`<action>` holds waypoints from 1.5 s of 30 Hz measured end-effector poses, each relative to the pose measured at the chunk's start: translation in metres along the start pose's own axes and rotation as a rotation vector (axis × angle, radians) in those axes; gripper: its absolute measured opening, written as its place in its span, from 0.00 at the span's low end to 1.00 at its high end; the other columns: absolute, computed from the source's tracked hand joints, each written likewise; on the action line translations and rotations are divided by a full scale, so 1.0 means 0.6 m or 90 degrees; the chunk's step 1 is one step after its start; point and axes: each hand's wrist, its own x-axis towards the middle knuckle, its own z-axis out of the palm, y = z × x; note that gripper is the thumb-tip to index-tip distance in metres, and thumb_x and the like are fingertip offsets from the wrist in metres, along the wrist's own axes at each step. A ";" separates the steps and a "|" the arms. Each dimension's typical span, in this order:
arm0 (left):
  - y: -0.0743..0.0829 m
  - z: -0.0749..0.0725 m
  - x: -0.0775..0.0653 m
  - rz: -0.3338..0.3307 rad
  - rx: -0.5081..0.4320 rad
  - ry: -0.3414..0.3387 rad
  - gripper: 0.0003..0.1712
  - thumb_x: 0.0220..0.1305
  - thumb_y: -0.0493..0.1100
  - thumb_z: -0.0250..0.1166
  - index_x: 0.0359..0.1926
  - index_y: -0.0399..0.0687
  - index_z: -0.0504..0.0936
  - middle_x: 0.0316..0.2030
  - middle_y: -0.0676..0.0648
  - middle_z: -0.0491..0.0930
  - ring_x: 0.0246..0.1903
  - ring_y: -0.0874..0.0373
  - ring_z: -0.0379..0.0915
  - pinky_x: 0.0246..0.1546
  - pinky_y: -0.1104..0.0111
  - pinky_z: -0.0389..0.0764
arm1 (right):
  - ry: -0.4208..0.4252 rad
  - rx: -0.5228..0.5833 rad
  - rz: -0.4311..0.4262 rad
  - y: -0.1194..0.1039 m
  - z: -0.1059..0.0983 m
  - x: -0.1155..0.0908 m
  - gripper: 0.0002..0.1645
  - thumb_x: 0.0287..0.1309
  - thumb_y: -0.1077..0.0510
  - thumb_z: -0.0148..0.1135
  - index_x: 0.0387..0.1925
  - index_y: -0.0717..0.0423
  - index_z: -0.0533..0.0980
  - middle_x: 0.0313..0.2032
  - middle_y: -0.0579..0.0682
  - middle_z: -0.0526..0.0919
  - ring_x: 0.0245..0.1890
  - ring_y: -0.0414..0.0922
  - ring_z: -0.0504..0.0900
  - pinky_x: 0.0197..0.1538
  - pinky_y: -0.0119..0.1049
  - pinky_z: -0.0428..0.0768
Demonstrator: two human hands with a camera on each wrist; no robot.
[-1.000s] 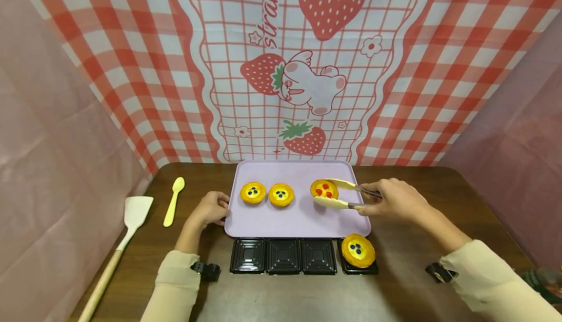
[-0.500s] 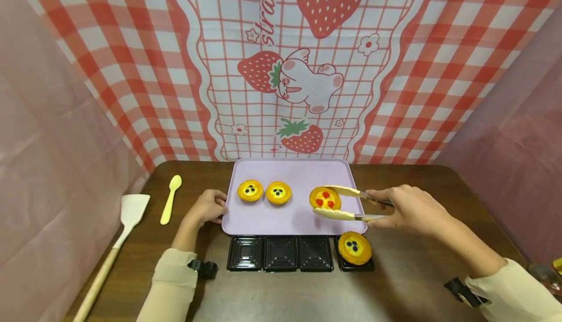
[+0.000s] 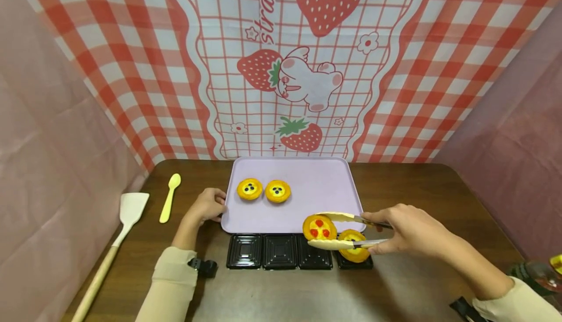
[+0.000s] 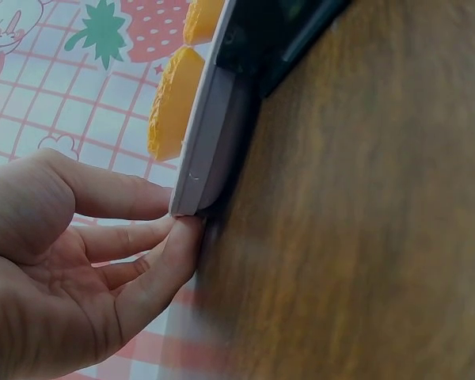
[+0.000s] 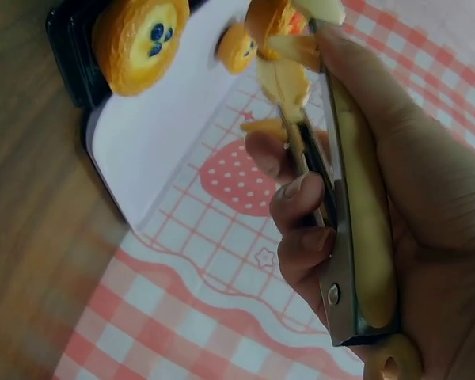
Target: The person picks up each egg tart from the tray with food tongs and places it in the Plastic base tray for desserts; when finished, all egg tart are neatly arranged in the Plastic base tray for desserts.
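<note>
My left hand [image 3: 207,206] pinches the left rim of the lilac tray [image 3: 316,175], thumb and fingers at its edge in the left wrist view. My right hand [image 3: 408,229] grips a pair of tongs [image 3: 325,245] with cream tips and metal arms. Between the tips is a tart [image 3: 319,224] with red strawberry-like pieces, held over the tray's front edge and the third black square holder [image 3: 315,259]. A blueberry-topped tart [image 3: 353,254] sits in the rightmost black holder, partly hidden by the tongs. Two more blueberry tarts, one left [image 3: 249,189] and one right [image 3: 278,191], lie on the tray.
Two further black holders, one at the left end [image 3: 245,251] and its neighbour [image 3: 280,251], stand in the row before the tray. Left on the wooden table lie a yellow spoon [image 3: 170,198] and a long-handled white spatula [image 3: 133,209]. A checked strawberry cloth [image 3: 303,136] hangs behind.
The tongs have carried the strawberry tart from over the tray's right half toward me, to over the third black holder. My left hand has stayed at the tray's left rim.
</note>
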 end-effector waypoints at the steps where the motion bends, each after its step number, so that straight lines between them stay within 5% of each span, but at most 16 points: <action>1: 0.000 -0.001 0.000 0.002 0.000 0.000 0.23 0.48 0.24 0.61 0.49 0.23 0.73 0.34 0.38 0.73 0.27 0.52 0.74 0.22 0.62 0.86 | -0.004 0.003 -0.004 -0.001 0.002 0.000 0.40 0.44 0.33 0.74 0.56 0.48 0.82 0.28 0.30 0.76 0.21 0.30 0.64 0.20 0.27 0.66; 29: -0.003 -0.003 0.001 -0.001 -0.013 -0.007 0.23 0.50 0.25 0.63 0.50 0.23 0.73 0.33 0.38 0.73 0.28 0.52 0.74 0.22 0.61 0.86 | -0.058 -0.011 -0.030 0.000 0.046 0.016 0.41 0.41 0.29 0.74 0.53 0.49 0.84 0.36 0.42 0.87 0.30 0.34 0.81 0.27 0.36 0.80; 45: -0.002 -0.002 0.004 -0.004 -0.003 -0.005 0.23 0.52 0.25 0.63 0.51 0.24 0.73 0.34 0.39 0.73 0.28 0.52 0.74 0.22 0.61 0.86 | -0.034 -0.013 -0.021 0.010 0.060 0.016 0.44 0.36 0.30 0.77 0.53 0.50 0.83 0.35 0.41 0.87 0.32 0.37 0.83 0.28 0.37 0.81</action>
